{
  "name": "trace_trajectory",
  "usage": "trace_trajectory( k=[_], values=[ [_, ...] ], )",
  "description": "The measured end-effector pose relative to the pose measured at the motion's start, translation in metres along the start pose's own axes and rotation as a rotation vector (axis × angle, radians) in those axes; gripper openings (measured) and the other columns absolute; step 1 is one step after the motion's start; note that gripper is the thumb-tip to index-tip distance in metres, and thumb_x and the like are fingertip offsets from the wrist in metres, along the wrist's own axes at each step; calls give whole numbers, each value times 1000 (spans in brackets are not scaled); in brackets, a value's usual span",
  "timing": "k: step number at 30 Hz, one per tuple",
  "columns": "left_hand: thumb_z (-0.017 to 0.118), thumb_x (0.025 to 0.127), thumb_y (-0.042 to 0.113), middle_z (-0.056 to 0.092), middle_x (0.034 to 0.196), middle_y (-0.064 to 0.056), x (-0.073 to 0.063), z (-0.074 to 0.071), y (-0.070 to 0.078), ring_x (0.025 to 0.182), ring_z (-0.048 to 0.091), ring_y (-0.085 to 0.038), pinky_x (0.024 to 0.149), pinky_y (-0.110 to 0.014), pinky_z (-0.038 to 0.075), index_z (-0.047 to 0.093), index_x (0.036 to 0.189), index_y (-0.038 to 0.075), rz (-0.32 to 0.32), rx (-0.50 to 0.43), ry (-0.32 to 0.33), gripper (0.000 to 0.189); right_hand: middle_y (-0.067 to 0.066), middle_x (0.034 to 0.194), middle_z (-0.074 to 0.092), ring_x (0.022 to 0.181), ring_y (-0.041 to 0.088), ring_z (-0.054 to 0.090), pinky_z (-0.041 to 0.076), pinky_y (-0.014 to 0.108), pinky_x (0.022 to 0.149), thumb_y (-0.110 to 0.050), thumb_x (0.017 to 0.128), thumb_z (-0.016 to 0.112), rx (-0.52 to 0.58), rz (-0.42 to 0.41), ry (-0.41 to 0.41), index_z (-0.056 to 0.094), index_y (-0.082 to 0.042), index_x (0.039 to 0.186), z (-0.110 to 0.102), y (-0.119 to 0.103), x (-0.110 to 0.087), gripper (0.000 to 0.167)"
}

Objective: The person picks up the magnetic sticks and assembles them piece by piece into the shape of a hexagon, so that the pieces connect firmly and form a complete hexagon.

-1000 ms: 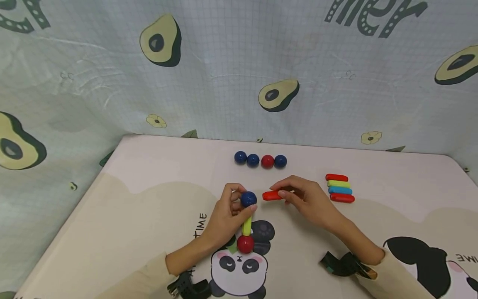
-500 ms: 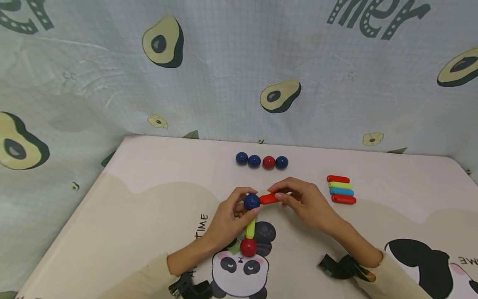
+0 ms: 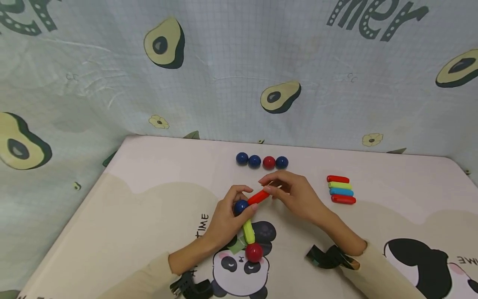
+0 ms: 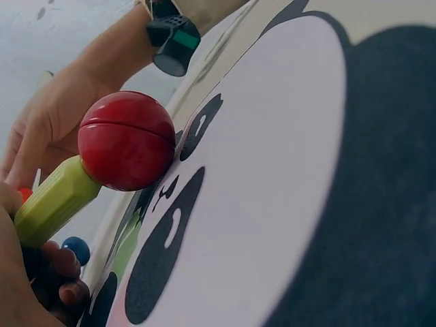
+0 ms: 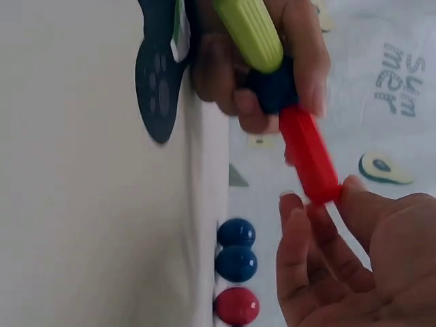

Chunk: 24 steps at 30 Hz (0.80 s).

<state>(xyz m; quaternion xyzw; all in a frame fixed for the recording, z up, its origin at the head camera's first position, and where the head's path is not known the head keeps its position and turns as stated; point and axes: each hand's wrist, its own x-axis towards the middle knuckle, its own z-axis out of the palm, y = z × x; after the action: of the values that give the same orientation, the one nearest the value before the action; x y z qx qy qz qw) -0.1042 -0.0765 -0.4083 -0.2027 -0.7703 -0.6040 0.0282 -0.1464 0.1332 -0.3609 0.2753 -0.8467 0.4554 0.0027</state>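
Note:
My left hand (image 3: 228, 218) grips a blue ball (image 3: 240, 207) between thumb and fingers. A yellow-green rod (image 3: 248, 231) runs from this ball to a red ball (image 3: 254, 252) at its lower end, over the printed panda. On the ball's other side a red rod (image 3: 258, 197) meets it; the right wrist view shows the red rod (image 5: 310, 157) end against the blue ball (image 5: 274, 87). My right hand (image 3: 295, 195) pinches the far end of that red rod with thumb and fingertips. In the left wrist view the red ball (image 4: 127, 141) sits on the yellow-green rod (image 4: 57, 201).
Behind the hands stands a row of several balls, blue ones (image 3: 254, 161) and one red ball (image 3: 269, 162). To the right lie several stacked rods: red (image 3: 343, 199), blue (image 3: 341, 192), yellow-green (image 3: 340, 185) and another red. A printed cloth (image 3: 224, 54) rises behind the table (image 3: 168, 162).
The red rod has come from apart on the right to touch the blue ball, and it now slants upward. The joined piece has turned, its red ball shifting right and down.

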Motion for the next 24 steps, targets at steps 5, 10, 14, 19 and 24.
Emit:
trace_trajectory(
  k=[5,10,14,19,24],
  values=[
    [63,93,17,59,88,2,0,-1,0,64,52,-13,51,-23,44,56,132,13,9,24,1,39,-1,102,64,85,15,60,52,25,73,-18,93,64,-70,97,180,67,-14,112,-14,21,10,20],
    [61,94,15,57,85,2,0,-1,1,57,49,-13,47,-23,41,58,132,13,11,4,-6,38,6,117,58,93,20,55,50,32,73,-19,93,65,-157,205,276,64,-14,120,-23,42,20,28],
    [60,94,13,55,85,1,0,-1,2,55,47,-13,46,-22,40,59,130,14,0,-1,-9,36,8,131,51,95,24,55,51,36,72,-16,92,66,-177,259,219,59,-17,128,-22,52,25,37],
    [61,94,13,54,84,1,0,0,3,55,47,-13,47,-21,40,61,127,19,-6,-1,-3,33,9,136,50,102,29,57,50,43,83,-17,92,65,-152,314,178,57,-19,131,-20,55,29,39],
    [64,93,16,53,83,-1,0,0,2,56,47,-12,47,-21,39,62,124,16,-5,2,11,31,12,131,54,102,30,57,48,45,86,-16,93,64,-153,344,157,56,-16,129,-18,53,33,37]
  ],
)
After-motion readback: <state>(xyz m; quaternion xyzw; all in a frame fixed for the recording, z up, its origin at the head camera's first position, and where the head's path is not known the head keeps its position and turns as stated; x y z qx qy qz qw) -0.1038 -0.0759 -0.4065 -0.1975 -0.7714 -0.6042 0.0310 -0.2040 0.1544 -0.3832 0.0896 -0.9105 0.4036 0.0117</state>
